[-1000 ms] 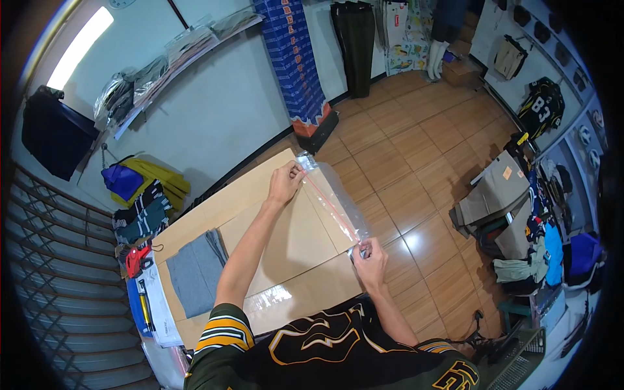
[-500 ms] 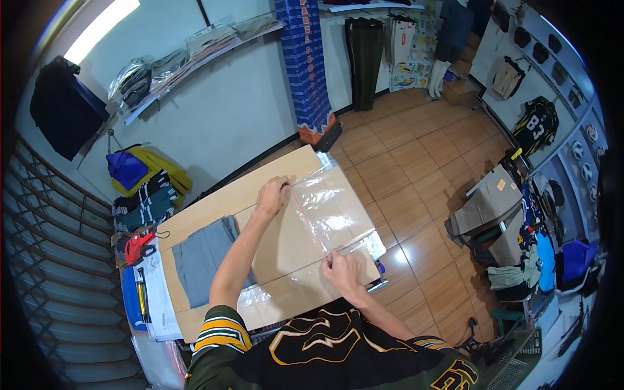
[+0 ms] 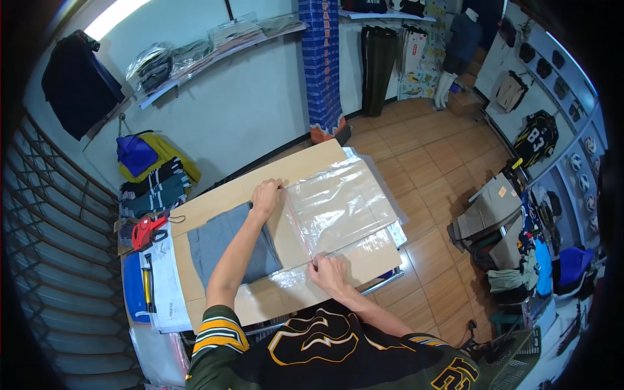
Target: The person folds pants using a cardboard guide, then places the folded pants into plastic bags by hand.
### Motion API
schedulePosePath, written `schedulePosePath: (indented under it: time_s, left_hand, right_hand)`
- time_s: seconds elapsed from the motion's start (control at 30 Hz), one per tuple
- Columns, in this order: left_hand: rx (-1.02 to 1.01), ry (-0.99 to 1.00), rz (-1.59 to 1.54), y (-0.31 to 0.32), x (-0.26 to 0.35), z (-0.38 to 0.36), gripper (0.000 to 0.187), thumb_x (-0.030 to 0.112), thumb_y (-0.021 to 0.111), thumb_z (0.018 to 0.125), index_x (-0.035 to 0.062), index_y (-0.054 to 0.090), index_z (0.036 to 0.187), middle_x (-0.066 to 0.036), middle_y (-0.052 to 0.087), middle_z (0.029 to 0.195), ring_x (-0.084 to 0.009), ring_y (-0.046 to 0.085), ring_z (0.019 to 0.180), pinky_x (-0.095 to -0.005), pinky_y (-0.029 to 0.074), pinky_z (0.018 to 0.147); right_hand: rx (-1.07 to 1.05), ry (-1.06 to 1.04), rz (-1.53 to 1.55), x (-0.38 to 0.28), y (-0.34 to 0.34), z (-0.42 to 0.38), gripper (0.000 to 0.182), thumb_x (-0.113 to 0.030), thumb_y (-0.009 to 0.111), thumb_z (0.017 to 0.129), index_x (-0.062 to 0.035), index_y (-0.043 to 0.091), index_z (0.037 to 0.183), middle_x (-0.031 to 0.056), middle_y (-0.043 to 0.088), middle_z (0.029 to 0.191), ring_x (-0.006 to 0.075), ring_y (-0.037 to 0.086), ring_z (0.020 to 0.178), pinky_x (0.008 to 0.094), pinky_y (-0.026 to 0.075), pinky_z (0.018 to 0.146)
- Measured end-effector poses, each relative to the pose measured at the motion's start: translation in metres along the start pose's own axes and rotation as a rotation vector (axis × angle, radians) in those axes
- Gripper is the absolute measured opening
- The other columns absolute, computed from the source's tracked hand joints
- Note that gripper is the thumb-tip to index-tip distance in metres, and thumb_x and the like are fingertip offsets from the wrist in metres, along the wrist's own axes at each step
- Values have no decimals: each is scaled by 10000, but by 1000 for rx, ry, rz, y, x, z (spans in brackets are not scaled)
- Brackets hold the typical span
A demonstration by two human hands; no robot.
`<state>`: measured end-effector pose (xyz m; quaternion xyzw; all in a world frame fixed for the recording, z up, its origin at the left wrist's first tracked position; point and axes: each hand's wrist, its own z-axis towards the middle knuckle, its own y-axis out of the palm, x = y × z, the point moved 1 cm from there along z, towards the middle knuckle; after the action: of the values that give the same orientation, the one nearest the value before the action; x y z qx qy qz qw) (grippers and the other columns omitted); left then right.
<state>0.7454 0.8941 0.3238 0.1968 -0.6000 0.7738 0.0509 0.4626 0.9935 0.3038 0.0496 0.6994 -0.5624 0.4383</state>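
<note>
A clear plastic bag (image 3: 348, 201) with a reddish strip along its left edge lies on the brown cardboard-covered table (image 3: 312, 162). My left hand (image 3: 266, 198) pinches the far end of that edge, and my right hand (image 3: 330, 273) pinches the near end. Both hands keep the edge stretched between them. Just left of the bag is a folded grey garment (image 3: 207, 237), partly covered by my left forearm. It looks like trousers, but its kind is not certain.
A red tape dispenser (image 3: 148, 232) and a yellow-and-black cutter (image 3: 148, 286) lie at the table's left end. Folded clothes (image 3: 156, 192) are stacked beyond them. Packed garments fill the wall shelf (image 3: 224, 44). More clothes (image 3: 513, 260) lie across the tiled floor at right.
My hands have drawn the bag leftward over the cardboard, so its edge is nearer the grey garment. The bag lies flatter, and the camera view has shifted slightly.
</note>
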Motion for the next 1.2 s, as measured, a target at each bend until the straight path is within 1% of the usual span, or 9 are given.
schedulePosePath:
  time_s: [0.17, 0.33, 0.47, 0.57, 0.73, 0.77, 0.87, 1.03, 1.2]
  left_hand:
    - [-24, -35, 0, -3, -12, -9, 170, 104, 634, 831, 42, 709, 970, -171, 703, 1003, -369, 653, 1007, -467, 522, 862]
    - [80, 62, -154, -28, -15, -42, 325, 98, 614, 864, 95, 684, 1182, -160, 647, 1209, -360, 579, 1176, -508, 458, 983]
    - [124, 29, -185, -51, -34, -80, 370, 104, 621, 870, 90, 637, 1240, -153, 606, 1271, -342, 532, 1238, -483, 415, 1039]
    - [183, 13, -175, -61, -48, -109, 380, 119, 641, 868, 85, 625, 1247, -143, 605, 1269, -332, 527, 1242, -470, 384, 1066]
    - [196, -40, 2, -46, -59, -149, 476, 206, 673, 874, 109, 577, 1330, -150, 498, 1436, -339, 405, 1388, -572, 274, 1135]
    - [149, -49, -14, -32, -68, -151, 541, 265, 669, 886, 120, 534, 1389, -152, 428, 1514, -343, 311, 1459, -619, 208, 1156]
    - [134, -44, -17, -26, -65, -153, 564, 299, 651, 901, 129, 513, 1421, -150, 407, 1538, -342, 280, 1478, -616, 193, 1170]
    - [56, 49, -9, -23, -49, -148, 616, 343, 636, 900, 175, 475, 1471, -110, 393, 1555, -334, 252, 1486, -619, 190, 1174]
    - [5, 111, 22, -21, -32, -141, 625, 359, 634, 891, 218, 476, 1479, -101, 382, 1559, -340, 277, 1465, -616, 200, 1166]
  right_hand:
    - [-6, 11, -27, -10, 12, -6, 219, -247, 660, 862, -30, 688, 848, 232, 682, 726, 442, 675, 685, 554, 517, 644]
    - [31, 67, -81, -17, 7, -3, 221, -250, 667, 852, -32, 701, 853, 233, 691, 750, 439, 681, 703, 558, 521, 674]
    - [60, 70, -146, -22, 8, 9, 213, -250, 696, 816, -42, 683, 858, 191, 687, 696, 426, 681, 700, 541, 521, 676]
    - [49, 65, -150, -27, 7, 28, 202, -201, 681, 820, -51, 653, 953, 203, 698, 790, 435, 680, 755, 551, 516, 685]
    - [226, -97, -117, -35, 10, 61, 193, -131, 666, 833, -67, 609, 1006, 187, 658, 969, 415, 665, 857, 547, 512, 718]
    - [219, -105, -116, -36, 11, 68, 193, -131, 666, 833, -67, 609, 1006, 187, 658, 969, 415, 665, 857, 547, 512, 718]
    - [259, -151, -133, -33, 14, 89, 211, -179, 682, 838, -73, 660, 1019, 168, 671, 893, 411, 662, 840, 513, 518, 721]
    - [225, -120, -147, -32, 10, 105, 195, -231, 675, 879, -43, 684, 827, 156, 673, 840, 392, 666, 778, 503, 510, 680]
    - [282, -122, -144, -36, 2, 105, 231, -244, 670, 894, -40, 680, 783, 151, 675, 796, 390, 664, 739, 492, 509, 657]
